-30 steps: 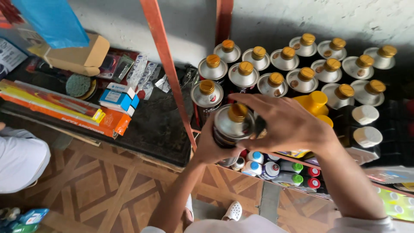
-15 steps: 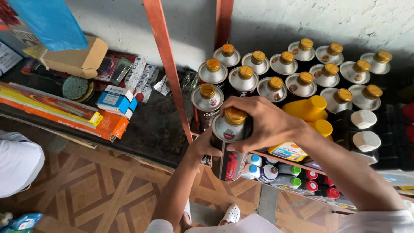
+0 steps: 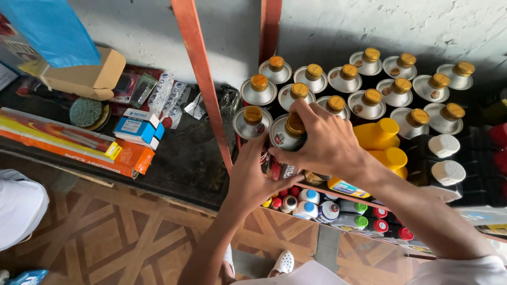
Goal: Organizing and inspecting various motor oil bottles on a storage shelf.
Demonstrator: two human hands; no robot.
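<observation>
Gold-capped silver can (image 3: pixel 288 134) now nearer shelf row, both hands' fingers (image 3: pixel 296 113) gripping it.

Soft, even daylight, no harsh highlights. Brightest patch is the rough whitewashed wall (image 3: pixel 401 26) above the right hand (image 3: pixel 327 142). Deep shadow pools just beyond both hands, between the silver cans with gold screw caps (image 3: pixel 372 103), and again to the far right of the right hand, where dark bottles lose detail. Faint sheen on the can tops; slight glare on the patterned brown floor tiles (image 3: pixel 105 237) below and left of the left hand (image 3: pixel 253 179). Focus crisp mid-frame. Wide-angle stretch bends the orange metal shelf post (image 3: pixel 203 79) and smears the corners.
</observation>
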